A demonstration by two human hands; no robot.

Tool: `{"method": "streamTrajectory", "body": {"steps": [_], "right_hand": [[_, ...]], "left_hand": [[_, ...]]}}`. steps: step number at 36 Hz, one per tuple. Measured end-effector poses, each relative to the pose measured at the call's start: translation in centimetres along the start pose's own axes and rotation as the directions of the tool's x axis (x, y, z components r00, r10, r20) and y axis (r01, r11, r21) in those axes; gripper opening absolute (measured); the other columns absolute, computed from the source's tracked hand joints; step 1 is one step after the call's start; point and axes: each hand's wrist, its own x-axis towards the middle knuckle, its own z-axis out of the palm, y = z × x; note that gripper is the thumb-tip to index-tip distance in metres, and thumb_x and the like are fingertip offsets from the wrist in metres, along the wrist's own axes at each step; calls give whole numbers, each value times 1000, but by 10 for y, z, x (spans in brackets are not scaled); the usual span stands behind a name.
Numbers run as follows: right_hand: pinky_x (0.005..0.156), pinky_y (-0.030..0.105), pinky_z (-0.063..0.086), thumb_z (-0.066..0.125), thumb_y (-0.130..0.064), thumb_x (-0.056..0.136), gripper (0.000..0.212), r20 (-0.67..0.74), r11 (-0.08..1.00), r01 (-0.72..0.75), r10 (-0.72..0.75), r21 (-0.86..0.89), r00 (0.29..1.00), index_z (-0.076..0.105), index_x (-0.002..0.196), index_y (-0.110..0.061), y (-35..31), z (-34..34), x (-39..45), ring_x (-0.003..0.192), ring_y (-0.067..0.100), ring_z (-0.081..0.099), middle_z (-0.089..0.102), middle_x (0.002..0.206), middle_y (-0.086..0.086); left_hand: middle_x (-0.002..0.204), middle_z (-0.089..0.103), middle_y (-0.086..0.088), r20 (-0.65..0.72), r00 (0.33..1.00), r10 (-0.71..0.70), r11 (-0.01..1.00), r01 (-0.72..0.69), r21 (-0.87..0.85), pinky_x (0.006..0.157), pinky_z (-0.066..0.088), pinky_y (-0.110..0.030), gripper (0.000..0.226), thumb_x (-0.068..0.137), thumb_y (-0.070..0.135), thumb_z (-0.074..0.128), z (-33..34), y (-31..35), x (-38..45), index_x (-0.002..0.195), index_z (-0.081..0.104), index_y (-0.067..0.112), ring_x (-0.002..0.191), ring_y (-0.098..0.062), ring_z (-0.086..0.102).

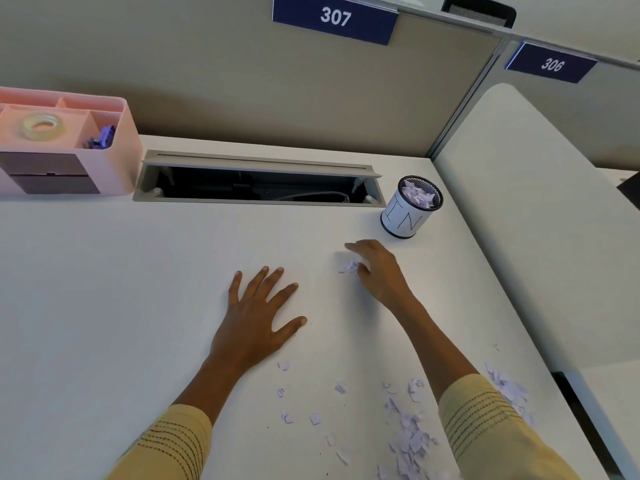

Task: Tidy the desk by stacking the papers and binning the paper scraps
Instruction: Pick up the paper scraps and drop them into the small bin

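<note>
A pink organiser (114,157) stands at the far left of the worktop (104,289), with a roll of clear tape (42,126) and small purple clips (102,137) in its compartments. Beside it, an open cable hatch (259,185) is set into the surface. On the beige partition (207,81) hang blue signs reading 307 (335,18) and 306 (551,64).

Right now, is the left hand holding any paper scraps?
No: the left hand lies flat on the desk with fingers spread; only the right hand pinches paper scraps.
</note>
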Motion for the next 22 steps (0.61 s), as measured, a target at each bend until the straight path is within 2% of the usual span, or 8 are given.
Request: {"method": "streamTrajectory", "body": {"steps": [3, 5, 9, 12, 18, 20, 22], "right_hand": [[106, 34, 36, 44, 6, 90, 55, 147, 985, 113, -93, -133, 985, 49, 138, -21, 1, 5, -13, 137, 26, 35, 38, 148, 9], [105, 37, 38, 42, 8, 90, 57, 175, 965, 140, -102, -224, 979, 47, 139, -20, 0, 8, -23, 140, 25, 30, 35, 150, 7], [87, 40, 49, 52, 4, 87, 31, 81, 930, 156, -137, -332, 987, 64, 115, -1, -1, 5, -32, 113, 34, 53, 60, 124, 13], [82, 39, 51, 61, -2, 85, 17, 14, 959, 90, -89, -267, 996, 72, 98, -1, 5, 1, -27, 99, 35, 61, 69, 106, 14], [76, 28, 52, 69, 1, 74, 11, 10, 990, -115, 116, -79, 993, 77, 79, -5, 7, -19, -7, 82, 26, 66, 74, 82, 10], [69, 13, 47, 71, 2, 71, 10, -37, 990, -140, 139, -20, 990, 77, 75, -6, 9, -33, 0, 73, 12, 68, 75, 78, 10], [64, 1, 40, 72, 3, 70, 11, -151, 983, -167, 177, 80, 973, 77, 75, -5, 12, -55, 9, 62, -12, 60, 74, 79, 9]], "left_hand": [[152, 37, 0, 0, 1000, 1, 1000, -1, 2, 115, 15, -58, 69, 89, 71, 25, 0, 0, 0, 138, 50, 30, 144, -21, 27], [152, 37, -1, -2, 1000, 2, 1000, -2, 4, 115, 15, -57, 70, 89, 71, 24, 0, 0, 0, 138, 50, 29, 143, -21, 27], [152, 37, 0, -8, 1000, 2, 1000, -1, 7, 116, 13, -56, 69, 89, 71, 24, 1, 0, 0, 137, 50, 29, 143, -21, 28], [152, 37, 0, -10, 1000, -1, 1000, 1, 6, 116, 12, -56, 69, 89, 71, 25, 0, 0, -1, 138, 50, 29, 143, -20, 27], [152, 38, 0, -12, 1000, -1, 1000, 1, 5, 116, 11, -55, 68, 89, 70, 26, 0, 0, -1, 137, 51, 29, 143, -20, 28], [152, 37, 0, -8, 1000, 0, 1000, 0, 4, 116, 10, -54, 67, 89, 70, 27, 0, 1, -1, 137, 50, 30, 143, -20, 27], [152, 37, 0, -6, 1000, 0, 1000, 1, 8, 116, 10, -54, 67, 89, 70, 28, -1, 0, -1, 138, 50, 30, 143, -20, 27]]}}
